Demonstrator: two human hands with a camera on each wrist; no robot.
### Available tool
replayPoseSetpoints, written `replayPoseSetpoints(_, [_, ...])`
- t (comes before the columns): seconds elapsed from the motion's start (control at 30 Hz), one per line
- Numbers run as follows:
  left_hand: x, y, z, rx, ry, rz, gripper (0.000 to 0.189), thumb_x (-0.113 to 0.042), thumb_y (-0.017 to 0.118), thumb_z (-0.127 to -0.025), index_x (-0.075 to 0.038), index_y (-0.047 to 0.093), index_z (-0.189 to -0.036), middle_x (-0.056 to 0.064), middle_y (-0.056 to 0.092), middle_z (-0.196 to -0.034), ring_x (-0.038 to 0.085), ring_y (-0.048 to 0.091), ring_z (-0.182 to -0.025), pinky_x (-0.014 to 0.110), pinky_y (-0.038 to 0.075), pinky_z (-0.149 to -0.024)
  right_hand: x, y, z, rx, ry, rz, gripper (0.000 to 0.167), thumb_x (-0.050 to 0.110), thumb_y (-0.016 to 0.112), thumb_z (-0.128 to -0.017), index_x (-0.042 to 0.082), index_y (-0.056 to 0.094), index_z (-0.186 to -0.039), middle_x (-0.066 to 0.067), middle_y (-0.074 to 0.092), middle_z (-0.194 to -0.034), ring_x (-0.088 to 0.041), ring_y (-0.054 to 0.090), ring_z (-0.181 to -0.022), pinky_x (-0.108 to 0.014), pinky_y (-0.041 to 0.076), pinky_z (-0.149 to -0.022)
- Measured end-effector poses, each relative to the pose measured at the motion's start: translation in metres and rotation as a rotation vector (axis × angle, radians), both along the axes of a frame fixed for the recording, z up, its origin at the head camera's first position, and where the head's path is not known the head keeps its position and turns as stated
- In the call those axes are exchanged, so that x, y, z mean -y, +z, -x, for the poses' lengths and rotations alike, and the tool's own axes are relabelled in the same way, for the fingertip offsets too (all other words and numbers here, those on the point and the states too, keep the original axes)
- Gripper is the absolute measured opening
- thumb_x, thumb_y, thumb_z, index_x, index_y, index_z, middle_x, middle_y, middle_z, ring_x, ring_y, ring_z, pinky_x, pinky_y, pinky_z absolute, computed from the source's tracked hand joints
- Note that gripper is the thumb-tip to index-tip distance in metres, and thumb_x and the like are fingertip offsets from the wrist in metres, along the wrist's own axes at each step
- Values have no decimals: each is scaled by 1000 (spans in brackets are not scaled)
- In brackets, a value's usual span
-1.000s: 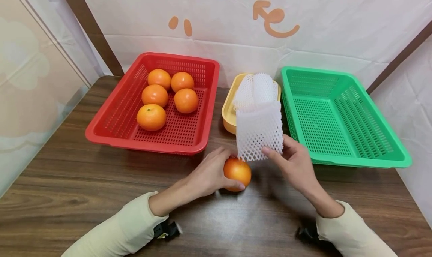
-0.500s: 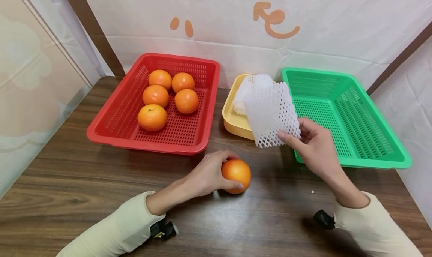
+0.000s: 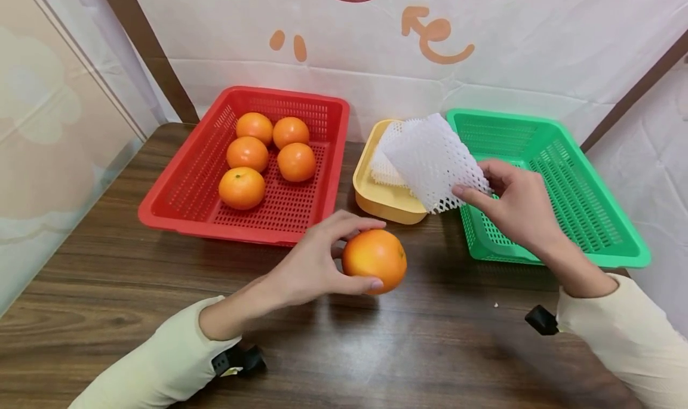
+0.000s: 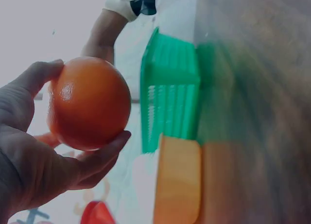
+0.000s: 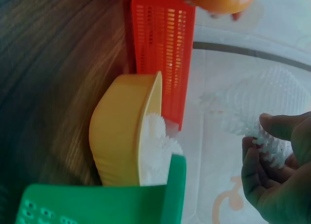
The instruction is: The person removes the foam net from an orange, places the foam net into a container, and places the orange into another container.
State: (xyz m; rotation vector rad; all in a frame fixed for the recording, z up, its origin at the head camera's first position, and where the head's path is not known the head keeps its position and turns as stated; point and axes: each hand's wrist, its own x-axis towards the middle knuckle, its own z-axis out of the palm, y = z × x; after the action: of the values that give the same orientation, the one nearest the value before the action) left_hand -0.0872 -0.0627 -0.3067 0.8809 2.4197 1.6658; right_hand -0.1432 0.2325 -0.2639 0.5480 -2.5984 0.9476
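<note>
My left hand [image 3: 317,260] grips an orange [image 3: 375,260] between thumb and fingers, raised over the table in front of the red basket. In the left wrist view the same orange [image 4: 90,103] shows smooth and shiny, with fingers below it and the thumb on its upper side. My right hand [image 3: 521,203] pinches a white foam net sleeve [image 3: 435,161] by its lower right edge. That sleeve hangs flat over the yellow tray and the near left edge of the green basket. In the right wrist view thumb and fingers close on the sleeve's [image 5: 272,102] edge.
A red basket [image 3: 236,233] at left holds several oranges [image 3: 242,188]. Between the baskets, a yellow tray [image 3: 389,209] holds more white foam sleeves [image 3: 384,164]. The green basket [image 3: 618,218] stands at right, and a tiny white scrap [image 3: 496,305] lies on the wooden table [image 3: 430,349].
The left hand has lifted the orange off the table and turned it, its stem end now facing right. The right hand has drawn the foam sleeve away from the orange, right and farther back.
</note>
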Motion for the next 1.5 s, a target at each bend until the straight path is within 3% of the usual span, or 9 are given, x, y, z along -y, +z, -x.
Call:
replayPoseSetpoints(0.2, [16,17,5,16,60,-81,64,-14,88,-66,-17,57,-122,-2,55,-115,16,55,-100,32,51,-86,2,5,16,-5,40,-113,20,23,77,-82,9,71,-95,-1,70,-88,-9,59,-70,-16,42,-56])
replayPoseSetpoints(0.37, [32,24,12,13,124,-120,66,-10,87,-67,-14,51,-123,-1,55,-119,14,54,-106,33,50,-88,7,11,29,13,69,-192,21,22,78,-82,10,70,-96,-1,69,-86,-13,56,-69,-21,42,-56])
replayPoseSetpoints(0.5, [44,24,18,-56,170,-93,72,-9,86,-69,-14,49,-130,-1,53,-120,13,51,-109,32,47,-92,9,12,37,36,78,-216,18,22,77,-82,10,70,-94,-1,67,-82,-15,54,-67,-25,41,-56])
replayPoseSetpoints(0.63, [56,24,25,-201,210,-9,76,-11,85,-70,-18,50,-137,-3,53,-124,12,48,-110,31,44,-92,9,12,47,53,81,-254,16,21,77,-82,11,69,-90,-1,64,-77,-17,50,-64,-28,38,-55])
replayPoseSetpoints(0.73, [65,23,31,-249,279,44,73,-15,85,-70,-19,53,-135,-6,53,-125,11,48,-110,33,45,-89,11,12,56,88,82,-284,15,21,77,-82,11,67,-87,-1,61,-73,-18,47,-64,-31,37,-56])
replayPoseSetpoints(0.97, [81,14,41,-89,434,75,67,-22,82,-76,-12,50,-134,3,51,-126,22,54,-105,47,48,-91,23,-4,75,160,144,-375,20,17,77,-82,7,60,-80,-4,45,-61,-20,41,-60,-33,34,-57])
replayPoseSetpoints(1.1, [87,8,48,-69,466,153,68,-28,81,-76,-10,49,-134,8,53,-125,27,54,-106,50,48,-90,24,-15,81,191,154,-406,19,15,77,-81,5,61,-80,-2,46,-60,-19,42,-58,-33,35,-56])
replayPoseSetpoints(1.3, [95,7,62,-5,516,294,68,-39,80,-76,-12,52,-132,10,57,-119,28,53,-99,45,48,-81,23,-23,87,226,177,-443,18,14,76,-81,3,62,-83,-3,50,-63,-20,43,-60,-33,36,-56])
replayPoseSetpoints(1.5, [101,9,75,24,501,386,75,-48,79,-74,-7,54,-131,12,61,-114,27,53,-95,42,46,-78,32,-28,87,251,191,-500,19,13,75,-81,0,67,-91,-6,60,-70,-21,49,-63,-34,42,-59])
